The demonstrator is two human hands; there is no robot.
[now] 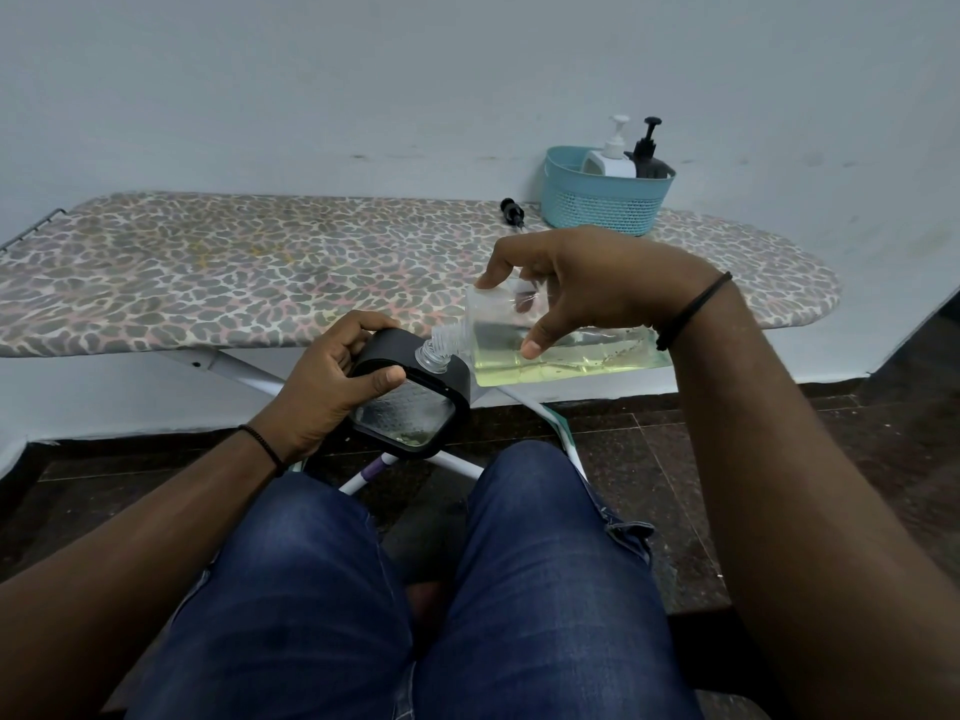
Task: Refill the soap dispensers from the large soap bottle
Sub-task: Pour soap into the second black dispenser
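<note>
— Head view: which step is this?
— The pour, I'd say. The left hand [324,379] grips the black dispenser [410,402] above the knees; the right hand [582,288] pinches the large soap bottle [550,350], tipped nearly flat, spout at the dispenser's open neck.
— Is it filling?
— Barely any soap in it. A steeper tilt next, necks aligned. Its pump [511,213] lies on the ironing board [208,267], beside the basket [597,205].
</note>
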